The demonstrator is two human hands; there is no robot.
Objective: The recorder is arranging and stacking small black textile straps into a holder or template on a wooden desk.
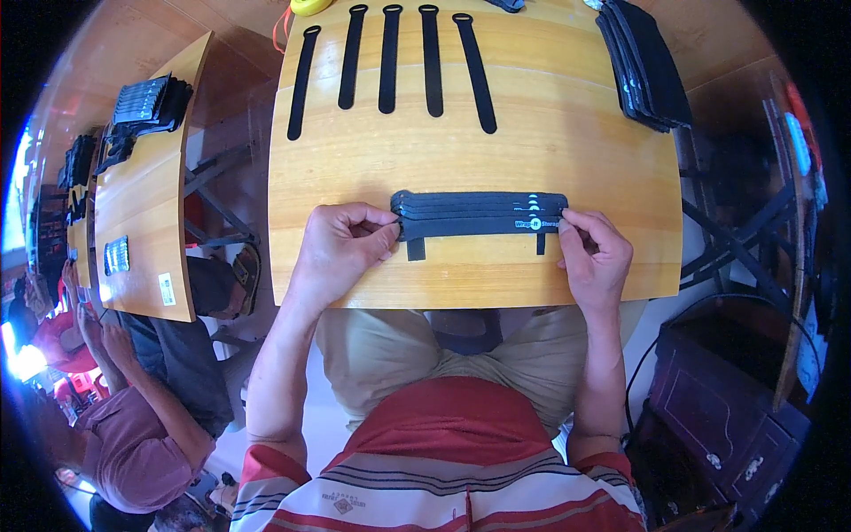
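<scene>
I saw a layered black strap bundle (479, 213) close to the near edge of the wooden desk (585, 151), its long axis running left to right, almost parallel to that edge. The left hand (346, 253) pinched its left end between thumb and fingers; the right hand (594, 257) pinched its right end, so neither was nearer. Two short black strap tails (416, 249) stuck out from its near side. Five loose black straps (388, 62) lay apart toward the far edge, roughly crosswise to the bundle, ring ends pointing away.

Crosswise stack of black straps (470, 214)
</scene>
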